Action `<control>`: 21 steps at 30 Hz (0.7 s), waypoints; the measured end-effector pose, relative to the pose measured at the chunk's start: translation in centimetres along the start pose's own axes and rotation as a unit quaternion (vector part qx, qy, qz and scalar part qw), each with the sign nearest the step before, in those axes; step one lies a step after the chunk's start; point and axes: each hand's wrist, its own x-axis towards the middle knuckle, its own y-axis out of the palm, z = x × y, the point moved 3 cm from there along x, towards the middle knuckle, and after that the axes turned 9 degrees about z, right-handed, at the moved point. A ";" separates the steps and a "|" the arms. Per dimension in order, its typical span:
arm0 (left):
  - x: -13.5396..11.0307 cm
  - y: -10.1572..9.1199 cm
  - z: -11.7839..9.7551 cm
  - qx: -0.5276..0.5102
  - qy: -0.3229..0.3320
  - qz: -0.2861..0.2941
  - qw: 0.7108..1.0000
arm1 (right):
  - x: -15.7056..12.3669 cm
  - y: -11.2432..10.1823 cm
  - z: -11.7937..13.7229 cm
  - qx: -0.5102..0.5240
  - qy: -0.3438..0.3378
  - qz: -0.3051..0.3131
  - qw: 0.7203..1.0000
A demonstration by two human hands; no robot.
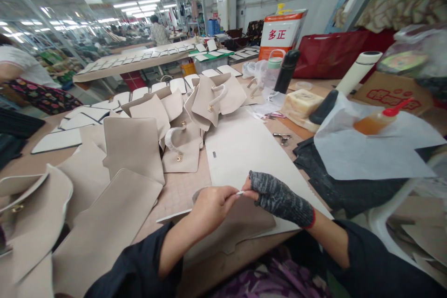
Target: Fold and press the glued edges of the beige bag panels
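My left hand [211,207], bare, pinches one end of a small white strip [240,193]. Fingertips of my right hand [270,193], in a dark grey knit fingerless glove with a red edge, close on its other end. What the strip belongs to is hidden by my fingers. Below both hands lies a beige leather bag panel [251,216], partly over a large pale sheet [240,149]. Part of a curved, pale handle [198,193] shows behind my left hand. Beyond it are beige panels with wrapped handles [172,142] and gold-coloured fittings.
Loose beige panels [115,214] cover the left side. At the right are metal snips [282,138], a yellowish block [302,102], a black bottle [287,71], a white flask [359,72] and an orange squeeze bottle [379,121] on white paper. Another person [24,70] stands far left.
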 end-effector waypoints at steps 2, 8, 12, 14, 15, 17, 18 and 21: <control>0.1 0.2 -0.5 0.022 0.019 -0.020 0.999 | -0.3 0.3 -0.1 -0.010 0.022 -0.016 1.000; -0.4 1.4 0.6 0.144 0.115 -0.071 0.980 | -1.0 0.5 0.1 0.008 0.076 -0.023 0.997; -2.2 1.2 3.6 0.167 0.156 -0.088 0.970 | -1.9 0.4 -0.7 0.064 0.137 -0.036 0.988; -3.2 0.8 5.0 0.162 0.142 -0.088 0.973 | -2.4 0.3 -1.1 0.074 0.161 -0.049 0.983; -3.7 0.6 5.5 0.153 0.131 -0.087 0.976 | -2.7 0.3 -1.2 0.073 0.167 -0.049 0.982; -4.4 0.2 5.9 0.133 0.114 -0.083 0.981 | -3.1 0.1 -1.0 0.036 0.153 -0.048 0.986; -4.6 0.1 5.7 0.128 0.110 -0.081 0.982 | -3.2 0.0 -0.6 -0.011 0.137 -0.044 0.989; -4.5 -0.1 4.1 0.148 0.123 -0.080 0.978 | -3.2 0.3 1.2 -0.202 0.100 -0.001 0.974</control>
